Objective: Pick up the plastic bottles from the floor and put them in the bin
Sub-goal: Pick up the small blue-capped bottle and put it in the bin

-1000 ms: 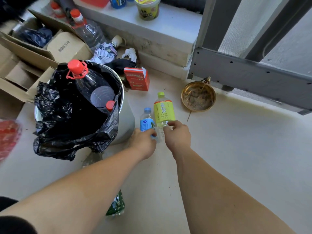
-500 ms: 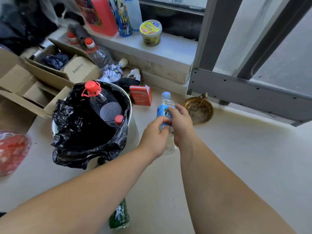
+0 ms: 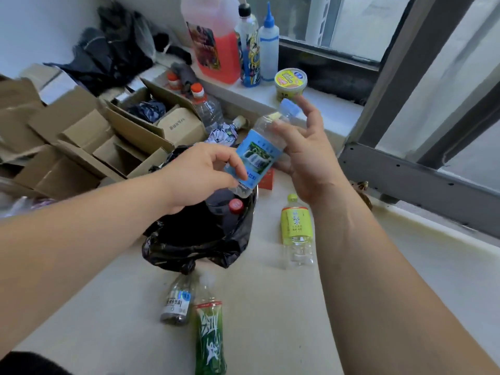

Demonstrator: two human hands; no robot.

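Lifted since a second ago, clear plastic bottle with blue label and cap point(image 3: 258, 155) now tilted over black-bagged bin point(image 3: 205, 239). Left hand point(image 3: 200, 174) pinches its base; right hand point(image 3: 303, 147) half open, fingers loose on its neck. Yellow-green labelled bottle point(image 3: 296, 228) lies on floor right of bin.

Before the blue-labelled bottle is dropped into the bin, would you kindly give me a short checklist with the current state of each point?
1. Blue-labelled bottle off the floor: ok.
2. Left hand grips its lower end: ok.
3. Right hand grip: not ok, fingers spread.
4. Bottle base above the black-bagged bin: ok.
5. Room in the bin: cannot tell.
6. Floor cleared: not ok; yellow-labelled bottle, green bottle, grey-labelled bottle remain.
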